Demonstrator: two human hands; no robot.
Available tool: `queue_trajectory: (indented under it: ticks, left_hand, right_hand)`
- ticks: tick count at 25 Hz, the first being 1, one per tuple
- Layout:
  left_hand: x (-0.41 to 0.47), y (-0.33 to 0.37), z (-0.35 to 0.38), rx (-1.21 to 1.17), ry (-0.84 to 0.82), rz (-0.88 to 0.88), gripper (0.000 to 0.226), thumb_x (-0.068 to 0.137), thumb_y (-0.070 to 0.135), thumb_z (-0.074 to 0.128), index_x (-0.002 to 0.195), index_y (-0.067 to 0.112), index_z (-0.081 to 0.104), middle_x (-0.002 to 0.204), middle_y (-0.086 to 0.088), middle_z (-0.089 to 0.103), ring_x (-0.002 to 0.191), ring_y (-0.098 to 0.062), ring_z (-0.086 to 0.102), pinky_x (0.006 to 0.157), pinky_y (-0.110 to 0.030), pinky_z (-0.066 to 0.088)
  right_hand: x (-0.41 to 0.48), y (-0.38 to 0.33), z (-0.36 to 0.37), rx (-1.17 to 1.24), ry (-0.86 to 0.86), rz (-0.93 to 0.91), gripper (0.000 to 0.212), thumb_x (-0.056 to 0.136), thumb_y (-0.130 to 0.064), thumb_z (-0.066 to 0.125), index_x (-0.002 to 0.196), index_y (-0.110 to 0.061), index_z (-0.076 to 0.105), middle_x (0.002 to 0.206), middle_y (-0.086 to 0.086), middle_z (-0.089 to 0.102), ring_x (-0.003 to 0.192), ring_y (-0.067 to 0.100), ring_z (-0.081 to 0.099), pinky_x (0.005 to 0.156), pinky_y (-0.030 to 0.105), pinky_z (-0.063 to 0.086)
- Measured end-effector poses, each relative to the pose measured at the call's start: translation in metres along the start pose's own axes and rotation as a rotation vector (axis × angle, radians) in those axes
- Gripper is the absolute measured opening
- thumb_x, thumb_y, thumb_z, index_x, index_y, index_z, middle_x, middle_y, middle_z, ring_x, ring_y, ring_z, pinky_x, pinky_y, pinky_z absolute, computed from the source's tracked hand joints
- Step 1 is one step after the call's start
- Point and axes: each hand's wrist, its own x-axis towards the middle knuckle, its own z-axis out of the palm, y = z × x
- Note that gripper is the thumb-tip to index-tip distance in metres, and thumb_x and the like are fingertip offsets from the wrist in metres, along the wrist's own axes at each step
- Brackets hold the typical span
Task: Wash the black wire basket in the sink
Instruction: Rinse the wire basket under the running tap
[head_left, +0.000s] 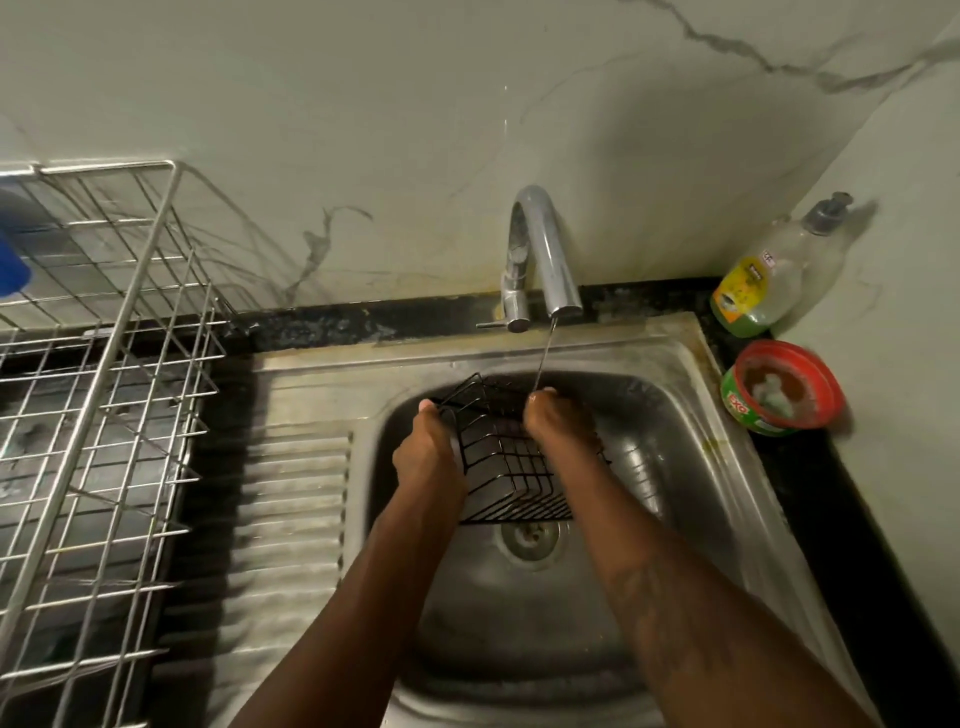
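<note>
The black wire basket (506, 467) is held tilted over the bowl of the steel sink (670, 431), above the drain (529, 536). My left hand (428, 452) grips its left side, fingers curled round the wires. My right hand (553, 423) holds the basket's right side near its top, where a thin stream of water from the chrome tap (545, 249) lands on my fingers. Part of the basket's right side is hidden behind my right hand and forearm.
A steel dish rack (104, 415) stands on the left, with a blue object (13, 265) at its far edge. The ribbed drainboard (291, 499) lies between rack and bowl. A soap pump bottle (774, 270) and a red-rimmed dishwash tub (784, 389) sit at the right corner.
</note>
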Motion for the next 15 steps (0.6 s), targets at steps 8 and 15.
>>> queue_trajectory:
  ticks: [8, 15]
  left_hand:
    - [-0.016, 0.010, -0.006, 0.033, 0.083, 0.036, 0.067, 0.095, 0.053, 0.056, 0.143, 0.006, 0.050, 0.137, -0.016, 0.057, 0.109, -0.034, 0.059, 0.081, -0.040, 0.048]
    - [-0.017, 0.011, -0.002, -0.045, 0.091, 0.000, 0.078, 0.088, 0.055, 0.064, 0.147, 0.009, 0.044, 0.139, -0.015, 0.055, 0.117, -0.036, 0.057, 0.090, -0.040, 0.047]
  right_hand:
    - [-0.040, -0.034, 0.025, 0.042, -0.114, -0.160, 0.081, 0.101, -0.064, 0.010, 0.162, -0.011, 0.003, 0.170, 0.010, -0.002, 0.156, 0.030, 0.002, 0.123, 0.059, 0.001]
    - [0.042, 0.015, 0.006, 0.087, -0.103, 0.030, 0.065, 0.105, -0.045, 0.018, 0.140, -0.003, 0.051, 0.146, 0.024, 0.049, 0.133, 0.040, 0.047, 0.114, 0.048, 0.034]
